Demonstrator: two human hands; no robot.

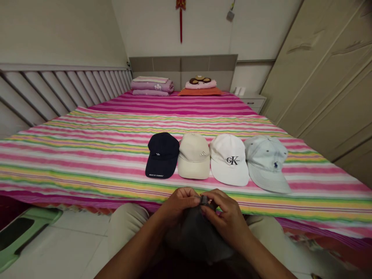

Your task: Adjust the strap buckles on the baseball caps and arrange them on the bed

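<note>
nearest us, a dark grey fabric item [200, 236] hangs between our knees [126, 219], its top edge pinched by our left hand [183, 203] and right hand [225, 212], near four caps [221, 155] lined up on the striped bedspread [87, 155].

A grey headboard [200, 64] stands against a pale wall [151, 27]. White floor tiles [84, 236] show below the striped bed [116, 155]

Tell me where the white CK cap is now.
In the head view, the white cap lies right of centre on the striped bedspread, between the beige cap and the pale blue cap, beyond the right hand.
</note>
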